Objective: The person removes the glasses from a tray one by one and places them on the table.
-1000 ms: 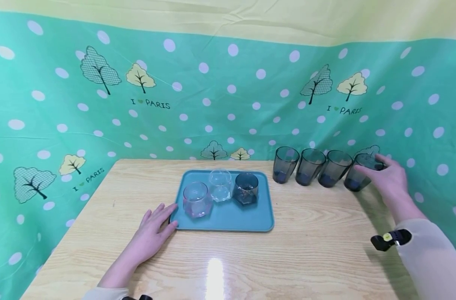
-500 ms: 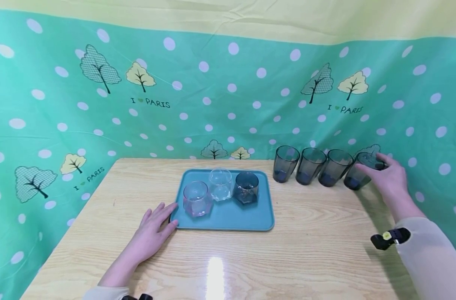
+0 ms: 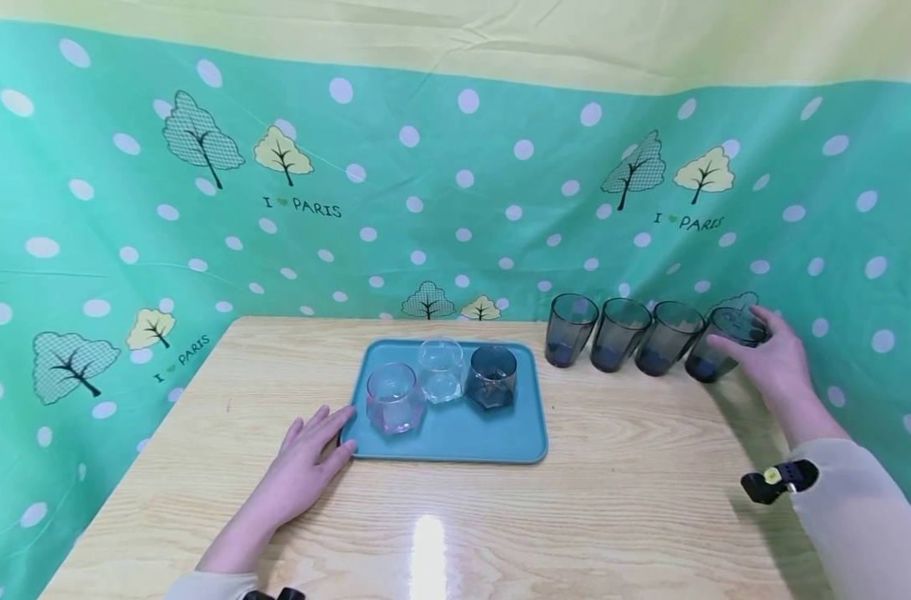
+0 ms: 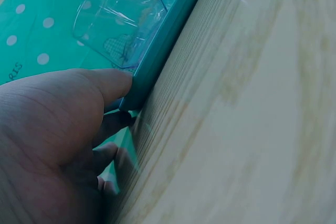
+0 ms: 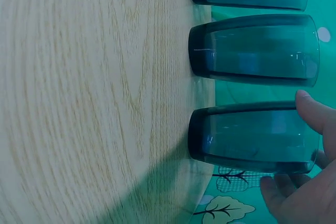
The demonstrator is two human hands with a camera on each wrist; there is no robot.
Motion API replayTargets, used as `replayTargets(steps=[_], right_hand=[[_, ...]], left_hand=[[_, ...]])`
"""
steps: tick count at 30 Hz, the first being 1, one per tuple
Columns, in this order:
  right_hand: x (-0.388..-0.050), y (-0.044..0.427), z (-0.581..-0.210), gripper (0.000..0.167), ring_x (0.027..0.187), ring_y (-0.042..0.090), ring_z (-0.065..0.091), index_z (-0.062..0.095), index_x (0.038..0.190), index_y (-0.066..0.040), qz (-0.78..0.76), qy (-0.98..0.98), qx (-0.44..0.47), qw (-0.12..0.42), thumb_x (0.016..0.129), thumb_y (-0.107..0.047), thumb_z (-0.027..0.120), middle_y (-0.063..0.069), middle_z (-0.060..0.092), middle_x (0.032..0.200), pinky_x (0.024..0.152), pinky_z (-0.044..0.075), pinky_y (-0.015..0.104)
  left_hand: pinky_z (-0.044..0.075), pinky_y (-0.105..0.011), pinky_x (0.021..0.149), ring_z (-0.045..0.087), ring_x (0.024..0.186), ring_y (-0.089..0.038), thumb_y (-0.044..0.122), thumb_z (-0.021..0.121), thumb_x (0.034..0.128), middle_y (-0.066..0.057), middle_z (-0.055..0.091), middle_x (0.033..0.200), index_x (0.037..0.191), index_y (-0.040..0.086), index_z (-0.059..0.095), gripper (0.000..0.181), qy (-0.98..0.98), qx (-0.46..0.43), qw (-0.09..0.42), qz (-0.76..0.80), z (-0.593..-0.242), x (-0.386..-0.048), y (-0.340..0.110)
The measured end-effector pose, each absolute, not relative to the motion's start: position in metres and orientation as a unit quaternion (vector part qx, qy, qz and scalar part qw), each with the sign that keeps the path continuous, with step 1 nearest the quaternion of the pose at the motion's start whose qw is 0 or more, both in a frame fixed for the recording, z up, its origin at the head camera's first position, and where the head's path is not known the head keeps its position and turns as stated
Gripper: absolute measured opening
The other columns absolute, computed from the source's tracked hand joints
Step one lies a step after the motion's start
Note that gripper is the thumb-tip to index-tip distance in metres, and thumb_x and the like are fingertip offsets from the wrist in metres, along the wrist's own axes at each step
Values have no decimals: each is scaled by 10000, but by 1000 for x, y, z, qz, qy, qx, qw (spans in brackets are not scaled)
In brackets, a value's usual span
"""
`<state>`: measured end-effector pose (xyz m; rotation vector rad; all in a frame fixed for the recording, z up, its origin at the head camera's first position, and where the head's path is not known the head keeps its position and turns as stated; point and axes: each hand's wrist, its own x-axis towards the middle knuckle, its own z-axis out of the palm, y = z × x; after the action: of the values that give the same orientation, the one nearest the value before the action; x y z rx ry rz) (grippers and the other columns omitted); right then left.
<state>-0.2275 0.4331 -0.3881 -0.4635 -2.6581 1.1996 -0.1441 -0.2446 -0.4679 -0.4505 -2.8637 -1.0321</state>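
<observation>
My left hand (image 3: 301, 471) rests on the table, its thumb and forefinger touching the left end of a blue tray (image 3: 455, 446). Three short tumblers stand on that tray: a pinkish one (image 3: 395, 404), a clear one (image 3: 441, 371) and a smoky dark one (image 3: 491, 379). At the far right, my right hand (image 3: 779, 358) holds a tall smoky drinking glass (image 5: 252, 135) near its rim, thumb on one side and fingers on the other. That glass stands upright on the table, last in a row with several alike, including its neighbour (image 5: 254, 51).
The row begins with a tall glass (image 3: 571, 332) just right of the tray. Behind the wooden table (image 3: 613, 500) hangs a green dotted curtain (image 3: 455, 208), which also comes close to my right hand.
Hardly anything differs. Both hands keep their places, and the tray and glasses stay where they were; the view only shifts slightly.
</observation>
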Motion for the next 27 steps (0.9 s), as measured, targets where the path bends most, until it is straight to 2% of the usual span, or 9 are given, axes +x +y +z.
replayTargets(steps=[11, 19, 27], right_hand=[[-216, 428, -375, 1126, 1642, 568, 53, 31, 1781, -137, 405, -897, -144, 106, 1028, -522, 775, 272, -3, 1815, 1288, 152, 753], [-207, 414, -358, 1100, 1644, 568, 49, 50, 1787, -158, 383, -904, -132, 135, 1034, -537, 756, 241, 10, 1826, 1263, 153, 802], [-200, 389, -343, 1093, 1659, 533, 30, 80, 1794, -233, 388, -902, -115, 153, 1014, -568, 769, 176, -7, 1841, 1268, 137, 800]], left_hand=[[75, -737, 1302, 298, 1605, -522, 248, 650, 1139, -230, 529, 1639, 1623, 5, 522, 556, -930, -147, 31, -335, -470, -145, -245], [65, -726, 1310, 294, 1610, -513, 258, 642, 1144, -218, 528, 1644, 1625, 10, 521, 555, -930, -147, 33, -335, -471, -145, -245], [63, -721, 1312, 291, 1614, -508, 262, 640, 1145, -216, 526, 1647, 1627, 9, 518, 557, -930, -147, 32, -335, -473, -146, -245]])
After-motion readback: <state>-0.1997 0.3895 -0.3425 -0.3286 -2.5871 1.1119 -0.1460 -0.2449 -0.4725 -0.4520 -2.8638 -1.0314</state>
